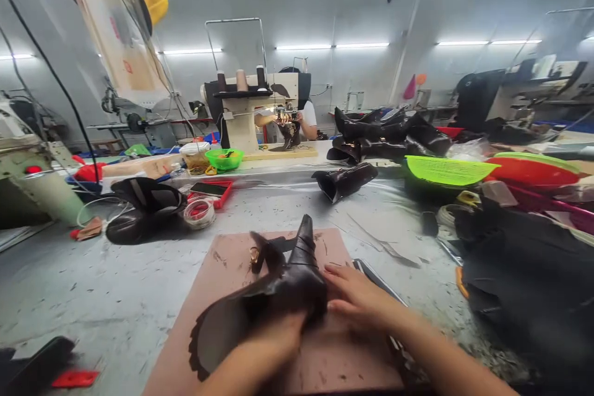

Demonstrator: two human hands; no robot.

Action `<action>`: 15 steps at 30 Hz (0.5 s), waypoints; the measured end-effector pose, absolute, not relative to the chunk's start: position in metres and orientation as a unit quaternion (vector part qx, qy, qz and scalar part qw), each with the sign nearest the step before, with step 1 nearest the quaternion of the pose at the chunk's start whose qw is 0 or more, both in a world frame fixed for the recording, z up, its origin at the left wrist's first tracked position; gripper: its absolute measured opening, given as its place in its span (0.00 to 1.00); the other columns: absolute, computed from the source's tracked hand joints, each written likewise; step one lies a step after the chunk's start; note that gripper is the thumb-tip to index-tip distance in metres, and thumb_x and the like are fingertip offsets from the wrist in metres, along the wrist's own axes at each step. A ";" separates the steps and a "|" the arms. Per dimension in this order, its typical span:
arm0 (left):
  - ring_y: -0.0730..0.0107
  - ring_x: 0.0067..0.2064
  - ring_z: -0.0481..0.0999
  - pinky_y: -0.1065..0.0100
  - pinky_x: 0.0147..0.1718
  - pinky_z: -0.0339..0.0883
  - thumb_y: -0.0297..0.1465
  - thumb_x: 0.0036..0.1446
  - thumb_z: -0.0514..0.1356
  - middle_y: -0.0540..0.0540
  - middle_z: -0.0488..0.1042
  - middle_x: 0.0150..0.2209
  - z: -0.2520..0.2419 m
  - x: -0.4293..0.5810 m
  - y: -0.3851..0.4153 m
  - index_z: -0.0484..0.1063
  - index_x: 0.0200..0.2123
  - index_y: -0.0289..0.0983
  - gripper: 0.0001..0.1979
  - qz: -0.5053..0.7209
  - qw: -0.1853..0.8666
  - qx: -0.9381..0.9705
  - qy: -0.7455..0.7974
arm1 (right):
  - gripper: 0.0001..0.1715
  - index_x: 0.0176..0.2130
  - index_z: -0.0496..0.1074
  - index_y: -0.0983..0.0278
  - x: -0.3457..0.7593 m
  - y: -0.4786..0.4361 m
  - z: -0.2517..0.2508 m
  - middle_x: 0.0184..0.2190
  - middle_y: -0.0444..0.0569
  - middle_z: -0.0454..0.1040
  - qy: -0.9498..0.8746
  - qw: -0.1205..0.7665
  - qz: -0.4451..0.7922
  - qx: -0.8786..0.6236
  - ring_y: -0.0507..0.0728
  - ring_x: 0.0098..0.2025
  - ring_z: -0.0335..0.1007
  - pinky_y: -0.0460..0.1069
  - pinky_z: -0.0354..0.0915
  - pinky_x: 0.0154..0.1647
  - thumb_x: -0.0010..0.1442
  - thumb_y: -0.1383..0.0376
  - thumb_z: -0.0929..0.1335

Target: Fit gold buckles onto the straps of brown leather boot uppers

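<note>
A dark brown leather boot upper (304, 281) lies over a pinkish-brown mat (204, 278), its narrow end pointing away and its wide scalloped opening at the lower left. My left hand (283, 337) reaches to the underside of the leather; its fingers are hidden inside or beneath it. At the right side of the piece, my right hand (350, 294) has its fingers stretched out and apart, with the tips against or close to the leather. A small gold-coloured ring (253, 254) shows beside a dark flap on the mat.
Another black leather piece (143, 210) and a red tray (223, 195) stand at the left. Boot uppers (385, 130), a green basket (450, 170) and black material (529, 291) are at the right. Across the table a person (307, 120) works at a sewing machine (250, 111).
</note>
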State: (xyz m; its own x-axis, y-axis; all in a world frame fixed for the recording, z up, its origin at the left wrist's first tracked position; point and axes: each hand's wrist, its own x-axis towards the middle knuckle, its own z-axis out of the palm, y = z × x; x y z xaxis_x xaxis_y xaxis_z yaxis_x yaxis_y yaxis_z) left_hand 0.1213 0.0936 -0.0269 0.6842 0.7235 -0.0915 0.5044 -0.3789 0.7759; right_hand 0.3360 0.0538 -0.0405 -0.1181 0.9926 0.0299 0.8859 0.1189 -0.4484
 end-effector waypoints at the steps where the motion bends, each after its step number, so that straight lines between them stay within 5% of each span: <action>1: 0.46 0.55 0.62 0.49 0.55 0.51 0.35 0.51 0.53 0.36 0.68 0.52 -0.026 0.130 0.088 0.70 0.49 0.36 0.22 0.088 0.377 0.840 0.380 | 0.23 0.51 0.68 0.60 0.350 0.059 -0.036 0.55 0.48 0.66 -0.706 0.173 0.187 -0.660 0.59 0.56 0.60 0.52 0.56 0.57 0.54 0.63 0.66; 4: 0.41 0.59 0.57 0.46 0.55 0.49 0.37 0.50 0.52 0.29 0.60 0.57 -0.029 0.147 0.072 0.64 0.54 0.28 0.29 0.010 0.291 0.869 0.400 | 0.19 0.49 0.68 0.63 0.398 0.083 -0.026 0.51 0.51 0.68 -0.587 0.200 0.157 -0.768 0.56 0.54 0.61 0.51 0.55 0.56 0.64 0.64 0.56; 7: 0.42 0.62 0.47 0.48 0.59 0.40 0.40 0.48 0.55 0.28 0.53 0.60 -0.032 0.151 0.067 0.59 0.57 0.25 0.35 -0.011 0.276 0.878 0.391 | 0.17 0.50 0.65 0.66 0.440 0.111 -0.024 0.52 0.55 0.65 -0.460 0.186 0.129 -0.859 0.60 0.54 0.60 0.59 0.55 0.55 0.64 0.65 0.59; 15: 0.38 0.60 0.53 0.44 0.57 0.46 0.41 0.49 0.55 0.29 0.60 0.57 -0.040 0.149 0.075 0.67 0.52 0.29 0.30 0.015 0.257 0.883 0.393 | 0.15 0.47 0.66 0.65 0.476 0.151 -0.028 0.47 0.51 0.67 -0.342 0.223 0.218 -0.886 0.57 0.45 0.67 0.57 0.66 0.44 0.60 0.62 0.64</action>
State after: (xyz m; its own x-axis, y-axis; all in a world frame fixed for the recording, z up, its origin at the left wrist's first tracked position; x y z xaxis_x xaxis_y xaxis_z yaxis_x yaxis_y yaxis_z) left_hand 0.1491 0.0754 -0.0397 0.6906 0.7014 -0.1765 0.6863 -0.5585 0.4659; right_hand 0.4760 0.1511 -0.0278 0.6705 0.7040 -0.2339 0.5091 -0.6660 -0.5453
